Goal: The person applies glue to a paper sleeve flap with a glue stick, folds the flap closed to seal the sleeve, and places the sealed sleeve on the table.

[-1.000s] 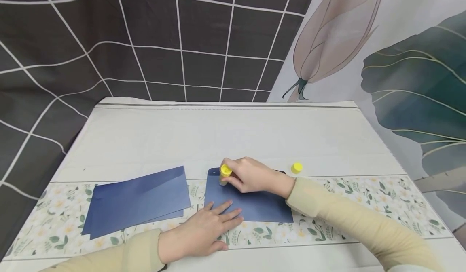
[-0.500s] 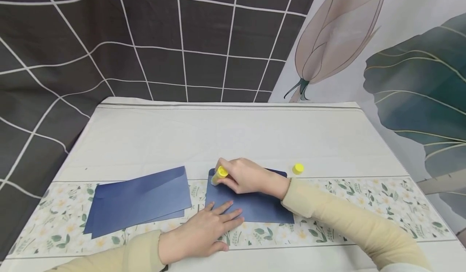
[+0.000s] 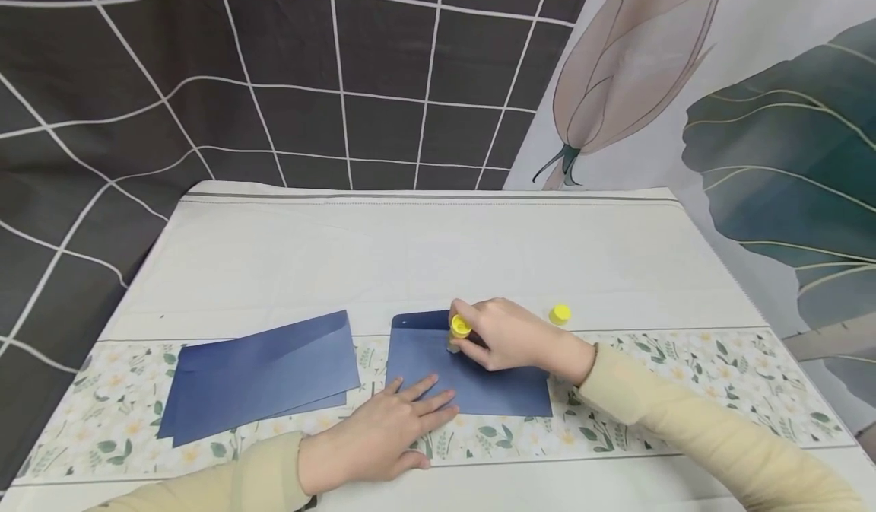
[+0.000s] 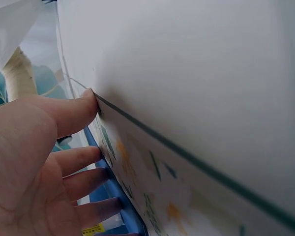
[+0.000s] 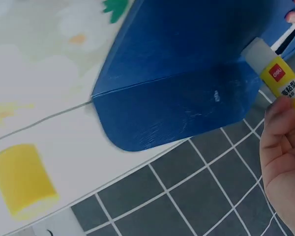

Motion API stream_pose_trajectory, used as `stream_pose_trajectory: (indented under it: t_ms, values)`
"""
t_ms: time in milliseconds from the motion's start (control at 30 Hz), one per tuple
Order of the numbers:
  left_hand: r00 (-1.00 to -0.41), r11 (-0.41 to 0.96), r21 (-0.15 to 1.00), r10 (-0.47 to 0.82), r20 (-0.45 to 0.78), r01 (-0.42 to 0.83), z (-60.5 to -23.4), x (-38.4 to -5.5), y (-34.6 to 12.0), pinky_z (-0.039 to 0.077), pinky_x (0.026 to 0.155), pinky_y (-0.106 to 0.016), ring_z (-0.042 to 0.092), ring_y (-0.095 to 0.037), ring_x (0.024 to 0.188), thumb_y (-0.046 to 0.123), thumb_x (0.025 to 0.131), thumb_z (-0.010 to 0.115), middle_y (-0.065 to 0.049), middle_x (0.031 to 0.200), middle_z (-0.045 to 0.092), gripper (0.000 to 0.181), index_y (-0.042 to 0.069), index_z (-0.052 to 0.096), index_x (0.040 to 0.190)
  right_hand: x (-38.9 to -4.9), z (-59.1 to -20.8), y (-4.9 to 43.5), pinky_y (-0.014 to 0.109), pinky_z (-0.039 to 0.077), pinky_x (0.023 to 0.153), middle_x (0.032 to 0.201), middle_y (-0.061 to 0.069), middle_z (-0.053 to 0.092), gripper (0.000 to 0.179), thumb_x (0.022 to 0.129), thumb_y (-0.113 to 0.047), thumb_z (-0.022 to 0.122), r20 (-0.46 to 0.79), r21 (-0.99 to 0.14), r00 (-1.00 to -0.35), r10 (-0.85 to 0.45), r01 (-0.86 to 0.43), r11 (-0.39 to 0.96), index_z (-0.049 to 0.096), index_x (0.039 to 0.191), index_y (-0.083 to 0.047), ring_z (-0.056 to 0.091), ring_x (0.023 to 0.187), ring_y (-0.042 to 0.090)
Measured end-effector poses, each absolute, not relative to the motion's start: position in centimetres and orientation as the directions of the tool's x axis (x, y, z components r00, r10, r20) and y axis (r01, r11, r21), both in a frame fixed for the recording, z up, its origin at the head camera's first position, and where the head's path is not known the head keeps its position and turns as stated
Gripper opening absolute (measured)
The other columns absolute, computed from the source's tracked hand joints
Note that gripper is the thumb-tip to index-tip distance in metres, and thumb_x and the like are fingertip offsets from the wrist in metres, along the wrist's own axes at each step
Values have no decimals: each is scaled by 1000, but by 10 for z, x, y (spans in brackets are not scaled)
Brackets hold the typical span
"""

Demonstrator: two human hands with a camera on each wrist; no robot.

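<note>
A dark blue envelope (image 3: 420, 356) lies on the table with its flap (image 5: 172, 113) folded out at the far side. Whitish glue smears show on that flap in the right wrist view. My right hand (image 3: 516, 335) grips a yellow glue stick (image 5: 280, 76), its white end down at the envelope near the fold. With fingers spread and straight, my left hand (image 3: 383, 437) rests on the envelope's near left corner; its thumb lies on the tablecloth. Right of the flap stands the yellow glue stick cap (image 3: 560, 314).
Several more blue envelopes (image 3: 267, 375) lie overlapped to the left. A white tablecloth (image 3: 411, 253) with a floral band covers the table. Behind it hangs a dark checked curtain (image 3: 383, 63), and a leaf-patterned one (image 3: 630, 78) is at the right.
My right hand and the glue stick shift slightly left, then move right along the fold, uncovering the flap's left end. The left hand stays in place.
</note>
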State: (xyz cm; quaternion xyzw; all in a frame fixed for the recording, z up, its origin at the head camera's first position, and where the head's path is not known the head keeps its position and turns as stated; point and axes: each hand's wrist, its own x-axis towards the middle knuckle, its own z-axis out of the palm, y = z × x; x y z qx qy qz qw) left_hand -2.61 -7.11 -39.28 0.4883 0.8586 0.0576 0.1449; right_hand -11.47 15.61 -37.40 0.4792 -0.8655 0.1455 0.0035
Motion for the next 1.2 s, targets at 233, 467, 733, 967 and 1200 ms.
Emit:
stream_pose_trajectory:
  t_ms: [233,467,733,967,1200]
  values:
    - [-482,513,230,858,-179,827,-392,-26,-71,48,98,-53,36,-26,142,46,88,63,0,153,39,66,22,42,146,-119,-381,140,8,36,47,60,-9,54,17,93,-23,62,218,-270,-518,-827,-846,459,51,97,-10,43,46,-5]
    - [-482,509,214,860,-169,834,-393,-25,-72,48,98,-53,36,-26,142,47,90,61,1,153,39,65,22,41,147,-124,-386,129,9,39,50,63,-8,58,18,94,-24,61,246,-268,-500,-830,-858,438,52,98,-9,47,48,-3]
    - [-490,520,224,853,-180,824,-394,-25,-72,47,100,-53,34,-25,143,46,91,60,1,154,36,65,23,39,148,-114,-384,164,12,40,49,64,-11,57,19,90,-24,65,258,-241,-567,-782,-822,517,53,98,-12,44,49,-4]
    - [-500,532,232,846,-184,815,-393,-24,-72,45,101,-54,33,-26,143,45,90,61,1,155,34,65,23,39,148,-98,-386,208,9,34,45,63,-12,56,20,85,-20,69,286,-239,-651,-703,-759,605,55,97,-11,38,48,-8]
    - [-504,530,244,848,-166,812,-394,-22,-72,45,101,-55,33,-26,143,43,90,62,0,155,34,65,22,39,148,-85,-386,244,8,32,44,59,-16,45,21,83,-17,71,280,-242,-723,-632,-690,682,55,96,-13,32,48,-10]
